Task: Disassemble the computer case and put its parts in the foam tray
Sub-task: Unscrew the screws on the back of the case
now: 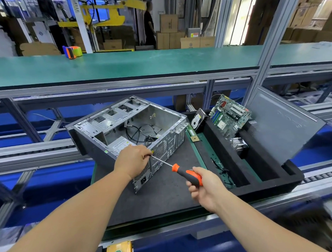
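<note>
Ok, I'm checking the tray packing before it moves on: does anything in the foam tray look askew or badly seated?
Yes. The motherboard stands tilted on edge, propped in the foam tray rather than lying flat. The hard drive leans at an angle too. The side panel rests slanted against the tray's far side.

You are working on a case of bare, dull grey sheet metal, perforated at the rear. You are gripping a screwdriver with a glossy orange-and-black plastic handle and bright steel shaft. The tray is showing matt black foam, the mat rough dark grey, the panel smooth grey metal.
</note>
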